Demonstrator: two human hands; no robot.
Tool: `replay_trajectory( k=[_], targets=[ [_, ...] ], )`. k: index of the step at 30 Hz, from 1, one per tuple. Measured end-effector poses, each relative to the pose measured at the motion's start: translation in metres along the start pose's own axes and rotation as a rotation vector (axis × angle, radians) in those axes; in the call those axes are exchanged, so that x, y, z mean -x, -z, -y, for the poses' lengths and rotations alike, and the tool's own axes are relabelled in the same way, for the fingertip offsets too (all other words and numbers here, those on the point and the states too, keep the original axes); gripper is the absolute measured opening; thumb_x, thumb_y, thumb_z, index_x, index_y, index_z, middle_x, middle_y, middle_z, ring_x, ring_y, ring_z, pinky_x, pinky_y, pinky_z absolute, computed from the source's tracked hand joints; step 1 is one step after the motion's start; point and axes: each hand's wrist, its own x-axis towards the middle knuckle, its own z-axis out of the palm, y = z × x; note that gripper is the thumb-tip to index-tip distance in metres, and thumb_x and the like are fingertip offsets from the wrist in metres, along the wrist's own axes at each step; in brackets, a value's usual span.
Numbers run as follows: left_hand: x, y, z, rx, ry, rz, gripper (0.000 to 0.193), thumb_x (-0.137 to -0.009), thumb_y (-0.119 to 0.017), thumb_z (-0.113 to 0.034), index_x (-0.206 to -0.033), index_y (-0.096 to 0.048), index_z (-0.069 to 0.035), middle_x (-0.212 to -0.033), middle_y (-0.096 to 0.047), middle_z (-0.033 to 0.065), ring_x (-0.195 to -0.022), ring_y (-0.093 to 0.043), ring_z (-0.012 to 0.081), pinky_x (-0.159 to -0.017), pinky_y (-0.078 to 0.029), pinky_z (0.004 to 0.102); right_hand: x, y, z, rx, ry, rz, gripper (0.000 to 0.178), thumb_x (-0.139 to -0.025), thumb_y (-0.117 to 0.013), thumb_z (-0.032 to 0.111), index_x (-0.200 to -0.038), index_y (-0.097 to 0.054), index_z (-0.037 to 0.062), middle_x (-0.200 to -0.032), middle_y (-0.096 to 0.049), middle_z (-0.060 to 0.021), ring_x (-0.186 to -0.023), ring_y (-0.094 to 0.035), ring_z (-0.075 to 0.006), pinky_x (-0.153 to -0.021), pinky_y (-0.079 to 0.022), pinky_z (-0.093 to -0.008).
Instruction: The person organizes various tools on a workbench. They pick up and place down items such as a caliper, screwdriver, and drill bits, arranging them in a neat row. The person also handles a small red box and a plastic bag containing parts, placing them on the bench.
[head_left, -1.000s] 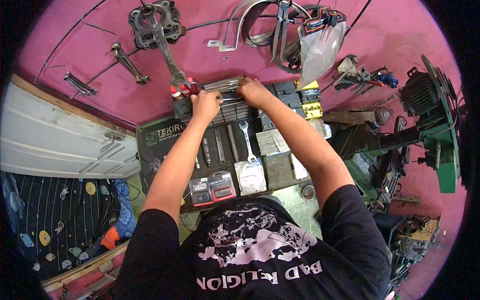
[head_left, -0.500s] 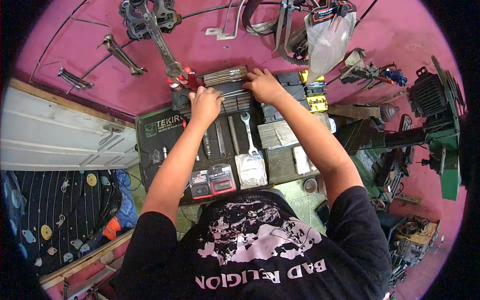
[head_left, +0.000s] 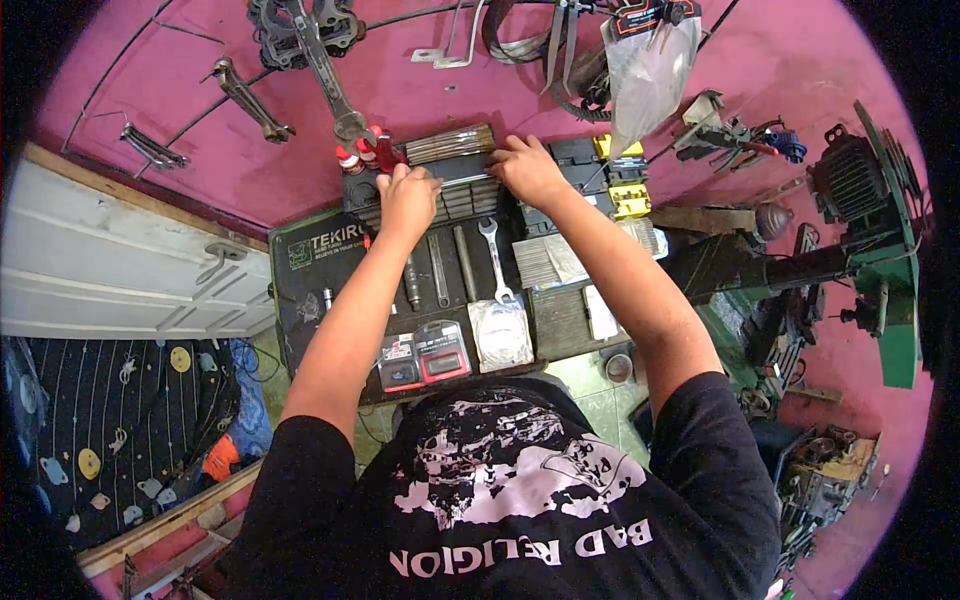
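Note:
Both hands are at a dark case (head_left: pixel 445 165) at the back of the workbench. Between them runs a thin silvery bar (head_left: pixel 462 181), too small for me to tell its kind. The curled fingers of my left hand (head_left: pixel 407 198) are on the bar's left end. My right hand (head_left: pixel 528 172) has its fingertips bent over the right end. Behind the bar lies a row of slim metal rods (head_left: pixel 450 143); in front, more metal pieces sit in dark rows (head_left: pixel 465 203). An open-end wrench (head_left: pixel 495 262) lies nearer me, beside a long dark metal bar (head_left: pixel 466 262).
Red-capped bottles (head_left: pixel 366 155) stand left of the case. On the right are black-and-yellow boxes (head_left: pixel 628 200). Packaged parts (head_left: pixel 442 350) and a clear-wrapped packet (head_left: pixel 502 335) lie at the front edge. Large wrenches (head_left: pixel 330 80) hang overhead; a green drill press (head_left: pixel 895 270) stands right.
My view has shifted slightly. Both hands stay at the case, and the silvery bar between them now shows as one bright strip rather than two thin lines.

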Motion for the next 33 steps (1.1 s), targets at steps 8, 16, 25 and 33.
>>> replay_trajectory(
  k=[8,16,25,33],
  targets=[
    [0.001,-0.004,-0.01,-0.085,-0.009,0.0,0.024,-0.088,-0.065,-0.015,-0.104,-0.082,-0.017,-0.102,-0.071,0.0013,-0.105,-0.057,0.0251,-0.088,-0.038,0.048,0.003,0.004,0.011,0.083,-0.077,-0.026,0.019,-0.089,-0.06,0.024,-0.087,-0.078,0.0192,-0.105,-0.071,0.0028,-0.111,-0.059,-0.0223,-0.094,-0.047,-0.0441],
    [0.007,-0.001,-0.014,-0.105,-0.012,0.038,0.029,-0.087,-0.069,-0.018,-0.114,-0.079,-0.017,-0.113,-0.07,-0.0011,-0.109,-0.057,0.0249,-0.09,-0.039,0.0479,0.008,-0.01,0.017,0.09,-0.127,-0.099,0.019,-0.089,-0.061,0.024,-0.087,-0.079,0.0182,-0.108,-0.072,0.0014,-0.111,-0.06,-0.0233,-0.091,-0.047,-0.0433],
    [0.052,0.019,-0.028,0.039,-0.017,0.052,0.064,-0.085,-0.073,-0.023,-0.144,-0.055,-0.007,-0.146,-0.055,0.009,-0.129,-0.049,0.0301,-0.103,-0.036,0.0509,0.007,-0.005,0.045,0.178,-0.306,-0.033,0.015,-0.086,-0.063,0.018,-0.087,-0.077,0.011,-0.105,-0.072,-0.0034,-0.11,-0.06,-0.0248,-0.088,-0.048,-0.0407],
    [0.234,0.053,0.003,0.313,0.227,0.027,0.055,-0.087,-0.074,-0.022,-0.14,-0.061,-0.013,-0.141,-0.059,0.01,-0.126,-0.052,0.0341,-0.104,-0.04,0.049,0.048,0.025,0.203,-0.133,-0.288,-0.053,0.011,-0.084,-0.067,0.019,-0.092,-0.073,0.0156,-0.098,-0.068,-0.0014,-0.106,-0.057,-0.0243,-0.092,-0.041,-0.0466]
  ],
)
